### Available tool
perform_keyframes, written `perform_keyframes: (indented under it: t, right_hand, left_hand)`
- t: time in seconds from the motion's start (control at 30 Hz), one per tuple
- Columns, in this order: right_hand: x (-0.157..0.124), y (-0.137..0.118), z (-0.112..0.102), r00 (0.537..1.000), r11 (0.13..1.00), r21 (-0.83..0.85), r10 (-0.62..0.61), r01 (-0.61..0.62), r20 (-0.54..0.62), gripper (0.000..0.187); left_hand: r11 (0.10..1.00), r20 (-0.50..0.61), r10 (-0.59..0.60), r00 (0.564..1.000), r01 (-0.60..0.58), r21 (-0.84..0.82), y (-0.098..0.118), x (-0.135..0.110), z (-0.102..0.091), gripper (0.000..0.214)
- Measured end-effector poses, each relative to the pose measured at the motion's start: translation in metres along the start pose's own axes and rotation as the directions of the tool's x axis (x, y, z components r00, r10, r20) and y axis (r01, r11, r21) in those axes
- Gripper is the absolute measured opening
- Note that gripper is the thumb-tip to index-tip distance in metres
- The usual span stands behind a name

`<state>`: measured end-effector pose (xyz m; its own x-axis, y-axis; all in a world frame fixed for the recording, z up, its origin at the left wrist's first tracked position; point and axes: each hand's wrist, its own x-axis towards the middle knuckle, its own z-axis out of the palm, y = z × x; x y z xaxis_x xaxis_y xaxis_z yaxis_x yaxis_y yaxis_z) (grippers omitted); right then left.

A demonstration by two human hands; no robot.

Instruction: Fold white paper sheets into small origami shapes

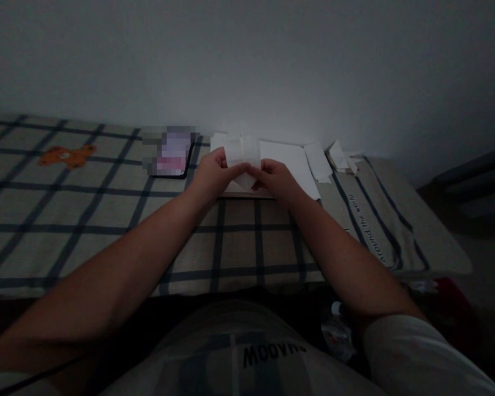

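Between my two hands is a folded white piece of paper [244, 151], raised a little above the table. My left hand [214, 171] pinches its left and lower edge, thumb in front. From the other side my right hand [274, 175] grips the lower right part, and the two thumbs nearly meet at the middle. Under and behind the hands lie white sheets [286, 159], resting on a flat pinkish item [247, 192] that is largely hidden.
A phone [173, 153] lies left of my hands, and an orange bear-shaped piece [68, 156] further left. White paper strips [317, 160] and crumpled paper scraps [341, 158] are at the right. A checked cloth [107, 212] covers the table, against a wall [247, 66].
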<state>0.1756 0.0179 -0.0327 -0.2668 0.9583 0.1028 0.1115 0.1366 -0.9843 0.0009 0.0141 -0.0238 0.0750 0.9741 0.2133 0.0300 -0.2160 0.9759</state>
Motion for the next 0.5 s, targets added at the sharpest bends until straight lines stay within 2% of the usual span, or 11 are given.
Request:
perform_keyframes:
  t: [0.2,0.3,0.5]
  right_hand:
    - [-0.0006,-0.0016,0.0009,0.999,0.999,0.016,0.028,-0.028,0.024,0.049]
    - [0.0011,-0.0022,-0.002,1.0,0.998,0.067,-0.01,0.01,-0.007,0.05]
    - [0.0045,0.0046,-0.007,0.997,0.998,0.031,-0.055,0.056,-0.048,0.045]
  left_hand:
    - [0.996,0.022,-0.045,0.999,0.047,-0.08,-0.0022,0.0011,-0.0015,0.036]
    - [0.995,0.055,-0.059,0.997,0.064,-0.078,-0.0026,0.0018,-0.0025,0.037]
    - [0.997,0.105,-0.068,0.992,0.064,0.041,-0.0061,0.0023,-0.0042,0.032]
